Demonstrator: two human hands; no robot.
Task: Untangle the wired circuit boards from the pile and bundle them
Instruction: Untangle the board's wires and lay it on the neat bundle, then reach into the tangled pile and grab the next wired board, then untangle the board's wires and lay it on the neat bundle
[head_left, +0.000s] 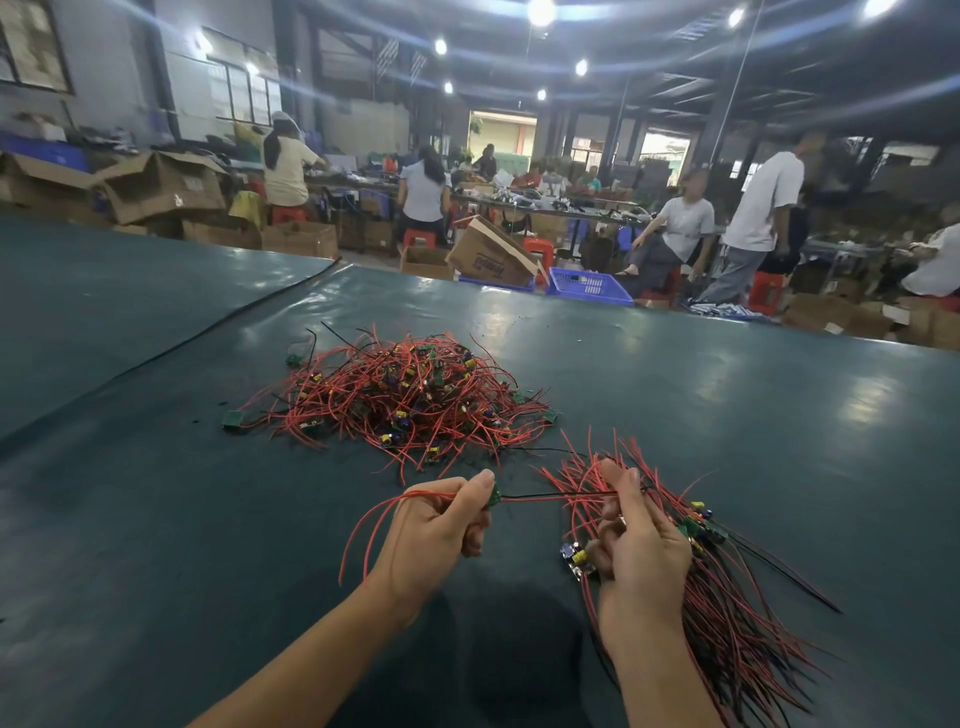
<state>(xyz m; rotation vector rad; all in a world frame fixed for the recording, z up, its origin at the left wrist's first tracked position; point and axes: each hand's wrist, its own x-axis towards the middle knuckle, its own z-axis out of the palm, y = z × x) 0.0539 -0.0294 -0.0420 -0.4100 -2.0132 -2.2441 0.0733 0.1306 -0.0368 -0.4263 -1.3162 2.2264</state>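
A tangled pile (405, 397) of small green circuit boards with red and black wires lies on the dark green table (156, 519), ahead of my hands. My left hand (436, 530) pinches one small green board (493, 496); its red wires trail out to the left and down. A red and a black wire run from that board to the right, to my right hand (636, 551). My right hand grips a bundle (727, 613) of boards whose wires fan out above and below the hand, and its thumb and forefinger pinch the wires coming from the left.
A black cable (208, 338) runs diagonally across the table at the left. Beyond the table's far edge stand a blue basket (587, 286), cardboard boxes (493, 254), red stools and several people at other benches.
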